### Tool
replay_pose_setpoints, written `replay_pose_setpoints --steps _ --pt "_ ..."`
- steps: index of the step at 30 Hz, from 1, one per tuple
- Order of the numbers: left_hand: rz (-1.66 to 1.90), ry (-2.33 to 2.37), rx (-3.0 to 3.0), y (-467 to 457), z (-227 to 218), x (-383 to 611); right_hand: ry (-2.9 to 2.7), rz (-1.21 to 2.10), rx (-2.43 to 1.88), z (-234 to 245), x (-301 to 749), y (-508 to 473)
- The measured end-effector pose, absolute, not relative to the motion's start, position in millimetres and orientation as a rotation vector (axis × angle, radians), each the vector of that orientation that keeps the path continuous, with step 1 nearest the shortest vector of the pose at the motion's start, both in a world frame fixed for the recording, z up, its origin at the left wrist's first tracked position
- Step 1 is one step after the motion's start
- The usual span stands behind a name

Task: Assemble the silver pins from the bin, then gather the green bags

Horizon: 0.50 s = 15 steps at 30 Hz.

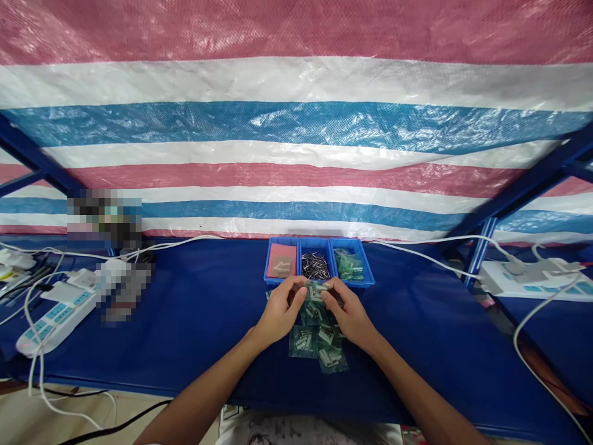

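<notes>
Between my two hands is a small clear plastic bag [317, 290] with light-coloured parts in it. My left hand [283, 309] pinches its left edge between thumb and fingers. The right edge is pinched by my right hand [346, 309] in the same way. Several similar filled bags [330, 357] lie on the blue table below and between the hands, some overlapping. Just beyond the hands stands a blue three-part bin [365, 272]. Its left compartment holds a pink sheet [283, 254] with a small bag on it, the middle one metal pins or screws [315, 266], the right one greenish plastic bags [348, 264].
A white power strip [60, 315] with plugs and cables lies at the left. Another power strip [537, 281] is at the right, by a blue metal post [479, 250]. White cables [417, 258] run along the table's back edge, before a striped tarp [296, 123].
</notes>
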<state>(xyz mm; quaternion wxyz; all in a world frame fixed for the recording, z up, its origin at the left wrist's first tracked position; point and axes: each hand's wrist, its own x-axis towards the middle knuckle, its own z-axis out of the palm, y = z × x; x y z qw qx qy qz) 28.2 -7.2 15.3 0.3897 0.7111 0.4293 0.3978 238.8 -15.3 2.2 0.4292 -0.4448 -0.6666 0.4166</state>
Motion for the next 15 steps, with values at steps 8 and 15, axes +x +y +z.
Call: replay_pose_setpoints --steps 8,15 --pt "1.089 1.040 1.753 -7.5 10.0 28.5 -1.604 1.117 -1.129 -1.0 238.4 -15.3" --pt "1.188 1.074 1.837 -8.2 7.5 27.5 -1.625 1.208 -1.124 3.6 238.1 -17.3"
